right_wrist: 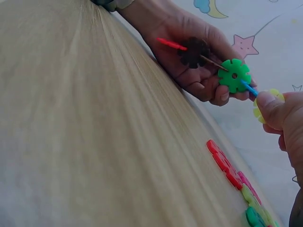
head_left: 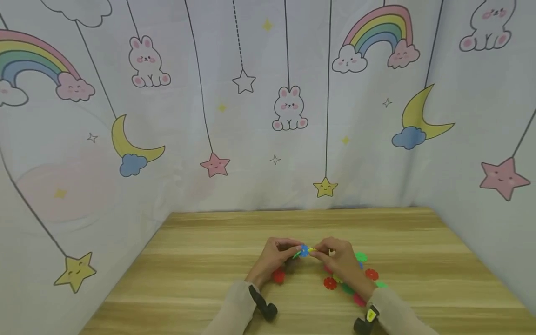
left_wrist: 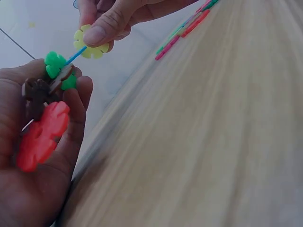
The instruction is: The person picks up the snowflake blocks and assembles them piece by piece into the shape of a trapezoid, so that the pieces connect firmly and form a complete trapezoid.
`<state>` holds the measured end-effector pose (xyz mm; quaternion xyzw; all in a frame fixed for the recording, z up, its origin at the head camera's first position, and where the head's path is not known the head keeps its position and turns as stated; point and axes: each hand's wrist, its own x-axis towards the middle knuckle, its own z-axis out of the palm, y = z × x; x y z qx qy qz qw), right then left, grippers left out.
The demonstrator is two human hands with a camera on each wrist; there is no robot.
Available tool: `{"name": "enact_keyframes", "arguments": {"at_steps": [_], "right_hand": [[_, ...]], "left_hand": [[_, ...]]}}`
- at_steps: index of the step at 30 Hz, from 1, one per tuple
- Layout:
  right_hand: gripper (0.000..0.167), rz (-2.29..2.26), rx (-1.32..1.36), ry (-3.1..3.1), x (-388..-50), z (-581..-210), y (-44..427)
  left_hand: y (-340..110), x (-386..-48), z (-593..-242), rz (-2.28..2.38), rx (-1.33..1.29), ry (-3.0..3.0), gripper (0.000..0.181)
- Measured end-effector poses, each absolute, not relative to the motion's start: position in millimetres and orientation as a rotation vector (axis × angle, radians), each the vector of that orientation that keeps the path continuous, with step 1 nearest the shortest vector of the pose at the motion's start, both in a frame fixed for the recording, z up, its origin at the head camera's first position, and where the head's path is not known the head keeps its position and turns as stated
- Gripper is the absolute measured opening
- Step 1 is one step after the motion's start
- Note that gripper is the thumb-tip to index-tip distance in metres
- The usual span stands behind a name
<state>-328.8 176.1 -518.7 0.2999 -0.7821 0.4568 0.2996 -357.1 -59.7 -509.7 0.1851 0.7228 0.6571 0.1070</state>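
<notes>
My left hand (head_left: 272, 259) holds a chain of notched plastic interlocking discs above the table. In the left wrist view the chain has a red disc (left_wrist: 43, 137), brown discs (left_wrist: 34, 97) and a green disc (left_wrist: 55, 64). A blue disc (right_wrist: 248, 88) is slotted into the green disc's edge, seen side-on in the right wrist view. Between thumb and fingers, my right hand (head_left: 341, 263) pinches a yellow disc (left_wrist: 97, 50). The yellow disc meets the outer edge of the blue one; whether their notches are locked I cannot tell.
On the wooden table (head_left: 201, 260), several loose discs lie around and under my right forearm, among them a red disc (head_left: 371, 274) and a green disc (head_left: 361, 257). A printed cloth (head_left: 251, 139) hangs behind the table's back edge and along both sides.
</notes>
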Motion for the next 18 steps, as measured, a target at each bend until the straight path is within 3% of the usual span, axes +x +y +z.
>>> {"name": "enact_keyframes", "arguments": {"at_steps": [8,18], "right_hand": [[0.014,1.317,0.750,-2.107,-327,-516,172],[0.011,1.416,0.682,-2.158,-318,-513,165]], "left_hand": [[-56,-354,-508,1.998,0.495,2.079,0.029],[-56,-353,-508,1.902,0.645,2.049,0.032]]}}
